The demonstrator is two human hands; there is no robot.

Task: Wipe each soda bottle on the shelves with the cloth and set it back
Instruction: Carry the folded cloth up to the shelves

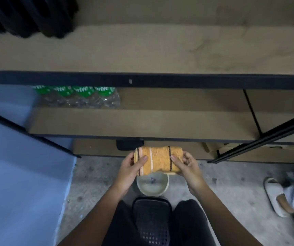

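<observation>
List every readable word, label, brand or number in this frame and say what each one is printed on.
"rite": partial white lettering on the green labels of the soda bottles on the middle shelf; the shelf edge above cuts off the rest and the print is blurred.
Small pale tag on the upper shelf rail: too small to read.
Cloth: stripes only, no text.

**One head camera, looking steeply down**

There is only one view. It looks from the person's head forward and down, with a wide angle. The left hand [131, 167] and the right hand [187, 166] are near the lens, low in the centre. Beyond the fingertips the shelves [142, 125] fill the upper part. Below the fingers are the knees and the floor [231, 183].
</observation>
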